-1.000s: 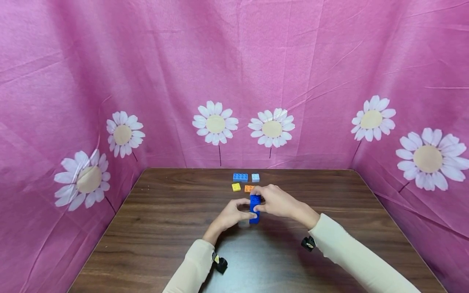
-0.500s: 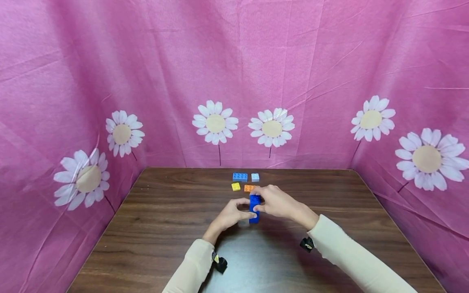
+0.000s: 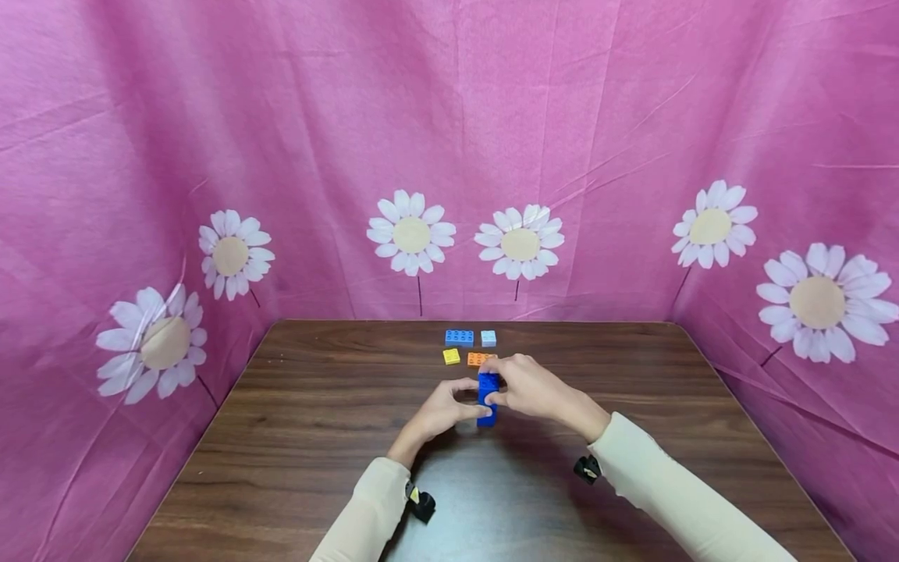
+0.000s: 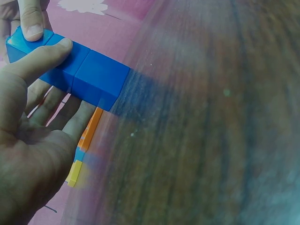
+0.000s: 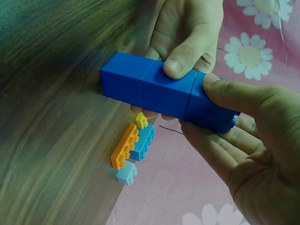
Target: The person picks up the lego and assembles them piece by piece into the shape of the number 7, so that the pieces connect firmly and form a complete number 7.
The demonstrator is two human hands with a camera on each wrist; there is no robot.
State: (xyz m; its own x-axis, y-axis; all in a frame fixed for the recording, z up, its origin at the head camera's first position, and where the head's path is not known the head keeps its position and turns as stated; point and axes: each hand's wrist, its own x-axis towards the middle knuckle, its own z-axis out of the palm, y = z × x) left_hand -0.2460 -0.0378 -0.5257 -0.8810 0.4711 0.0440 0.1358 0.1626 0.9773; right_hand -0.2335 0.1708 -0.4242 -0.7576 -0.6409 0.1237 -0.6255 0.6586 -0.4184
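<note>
A tower of three dark blue toy bricks [image 3: 486, 417] stands upright on the table, its seams showing in both wrist views. My left hand [image 3: 442, 407] grips the tower from the left, thumb on the middle brick [image 5: 161, 89] and fingers behind. From the right, my right hand [image 3: 530, 388] pinches the top brick [image 5: 206, 110], whose studs show at the upper end. The bottom brick [image 4: 101, 79] rests at the wooden surface. Beyond the hands lies an orange brick [image 3: 480, 359], partly hidden by my right hand.
Behind the tower on the wooden table [image 3: 337, 437] lie a small yellow brick [image 3: 451, 356], a longer blue brick [image 3: 460, 337] and a small light blue brick [image 3: 488, 338]. A pink cloth [image 3: 449, 117] with daisies surrounds the table's back and sides.
Both hands keep their hold on the blue tower, which stays in place. The head view shifts very slightly.
</note>
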